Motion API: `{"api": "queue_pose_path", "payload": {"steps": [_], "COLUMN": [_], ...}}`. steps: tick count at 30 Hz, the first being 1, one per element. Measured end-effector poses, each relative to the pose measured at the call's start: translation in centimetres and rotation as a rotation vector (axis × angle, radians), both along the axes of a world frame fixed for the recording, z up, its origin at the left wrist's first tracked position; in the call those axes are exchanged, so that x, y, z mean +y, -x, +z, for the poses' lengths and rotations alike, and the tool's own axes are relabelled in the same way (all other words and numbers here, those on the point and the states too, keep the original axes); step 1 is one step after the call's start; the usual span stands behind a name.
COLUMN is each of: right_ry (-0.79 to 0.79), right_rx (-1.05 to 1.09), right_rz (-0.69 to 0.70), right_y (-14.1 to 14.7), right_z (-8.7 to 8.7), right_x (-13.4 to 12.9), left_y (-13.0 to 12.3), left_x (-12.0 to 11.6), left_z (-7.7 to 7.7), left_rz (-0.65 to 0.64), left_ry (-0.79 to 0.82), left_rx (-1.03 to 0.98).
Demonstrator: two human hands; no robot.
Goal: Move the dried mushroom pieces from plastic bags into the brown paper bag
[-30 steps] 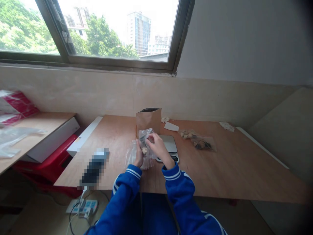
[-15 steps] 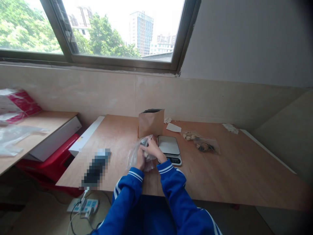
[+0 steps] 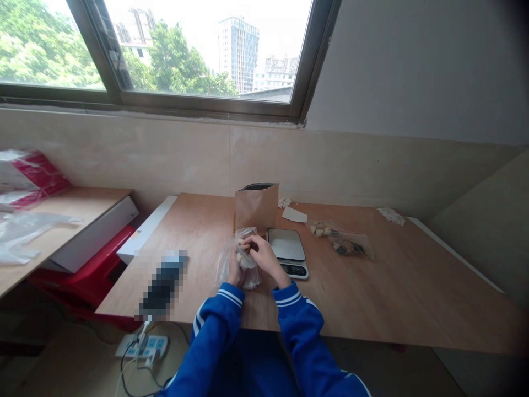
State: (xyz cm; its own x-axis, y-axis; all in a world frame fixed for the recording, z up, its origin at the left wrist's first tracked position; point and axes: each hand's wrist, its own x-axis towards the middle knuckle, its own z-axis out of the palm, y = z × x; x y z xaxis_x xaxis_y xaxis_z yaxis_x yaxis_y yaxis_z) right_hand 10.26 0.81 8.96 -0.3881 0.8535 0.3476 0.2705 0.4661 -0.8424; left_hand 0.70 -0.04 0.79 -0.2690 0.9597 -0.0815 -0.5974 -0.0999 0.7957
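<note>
A person's hands grip a clear plastic bag (image 3: 246,264) upright over a wooden table (image 3: 372,298), its long axis pointing away toward a kraft bag (image 3: 256,208). The left hand (image 3: 235,269) closes around the bag's side; the right hand (image 3: 265,256) curls over its top, just beside a digital scale (image 3: 286,244).

right hand (image 3: 264,256) | kitchen scale (image 3: 286,245) just beside | kraft paper bag (image 3: 256,208) directly behind
</note>
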Motion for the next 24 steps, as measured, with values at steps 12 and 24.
{"api": "queue_pose_path", "payload": {"steps": [12, 24], "right_ry": [-0.424, -0.533], "right_rx": [0.103, -0.574], "right_rz": [-0.318, -0.138], "right_y": [-2.1, -1.3], "right_z": [11.8, 11.6], "right_x": [9.9, 14.3], "left_y": [0.3, 0.4], "left_x": [-0.4, -0.4], "left_z": [1.3, 1.3], "left_rz": [0.032, 0.032], "left_ry": [0.1, 0.076], "left_rx": [-0.003, 0.045]}}
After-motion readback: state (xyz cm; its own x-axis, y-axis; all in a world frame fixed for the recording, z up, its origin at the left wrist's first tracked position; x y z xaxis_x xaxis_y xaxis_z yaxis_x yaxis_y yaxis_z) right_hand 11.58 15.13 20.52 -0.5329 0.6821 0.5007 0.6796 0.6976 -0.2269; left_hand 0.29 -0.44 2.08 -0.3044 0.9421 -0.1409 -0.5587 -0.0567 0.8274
